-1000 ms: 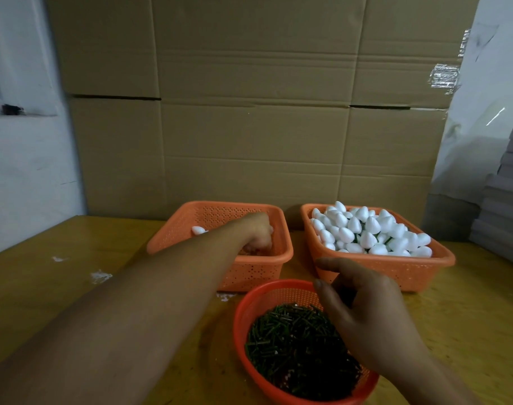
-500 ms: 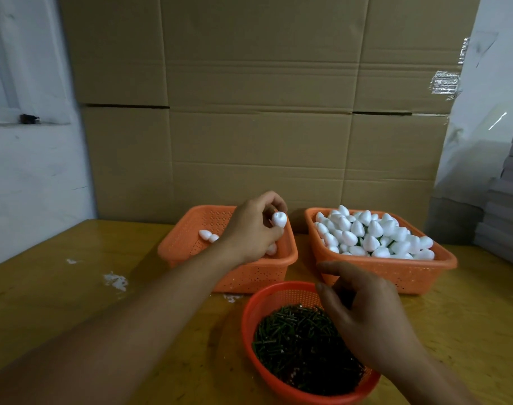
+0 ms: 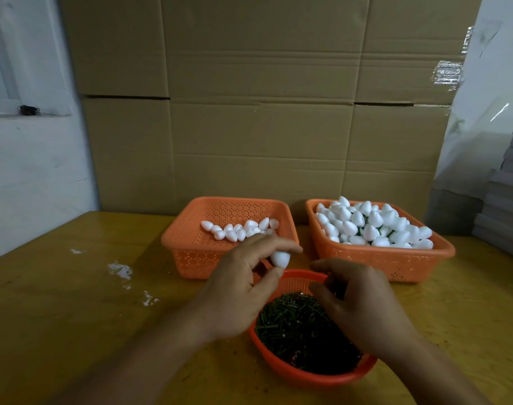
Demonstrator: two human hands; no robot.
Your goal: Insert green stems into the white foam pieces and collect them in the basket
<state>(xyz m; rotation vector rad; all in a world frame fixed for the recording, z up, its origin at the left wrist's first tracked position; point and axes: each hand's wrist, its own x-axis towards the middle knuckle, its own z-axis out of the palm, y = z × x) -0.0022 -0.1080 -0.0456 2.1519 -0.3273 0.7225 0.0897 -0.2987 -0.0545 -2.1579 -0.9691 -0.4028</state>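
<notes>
My left hand (image 3: 240,287) pinches a white foam piece (image 3: 279,258) between thumb and fingers, just above the far rim of the round red basket (image 3: 307,378) of green stems (image 3: 293,331). My right hand (image 3: 363,308) hovers over that basket with curled fingers, thumb and forefinger close together; I cannot make out a stem between them. The two hands are a short gap apart. The left orange basket (image 3: 188,247) holds several plain foam pieces (image 3: 237,230). The right orange basket (image 3: 381,257) is heaped with foam pieces (image 3: 369,226) that show green stems between them.
Everything stands on a yellow wooden table (image 3: 74,302) with white foam crumbs (image 3: 120,271) at the left. A wall of cardboard boxes (image 3: 258,112) rises behind the baskets. Grey stacked boards (image 3: 506,200) stand at the right edge.
My left hand lifted one foam piece out of the left orange basket and drew it back toward my right hand over the stem basket. My right hand hardly moved.
</notes>
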